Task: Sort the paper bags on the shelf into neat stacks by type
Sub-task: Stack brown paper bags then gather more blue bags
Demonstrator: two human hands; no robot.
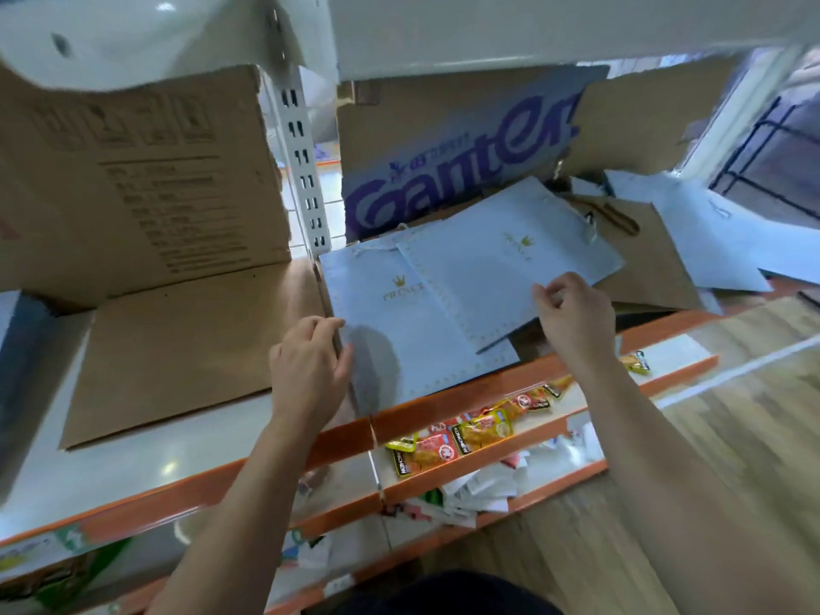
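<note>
A pale blue paper bag [390, 312] with a gold crown logo lies flat at the front of the shelf. A second pale blue bag [497, 268] of the same kind lies tilted on top of it. My left hand [308, 366] rests its fingers against the left edge of the lower bag. My right hand [572, 312] pinches the near edge of the upper bag. Brown paper bags [648, 259] with twisted handles lie flat to the right, partly under the blue ones. More pale blue bags [710, 241] are scattered at the far right.
A large cardboard box [133, 179] with an open flap fills the left bay. A flattened carton with purple lettering [461, 162] leans at the back. An upright white shelf post [306, 170] divides the bays. Snack packets [466, 437] lie on the orange-edged lower shelf [488, 388].
</note>
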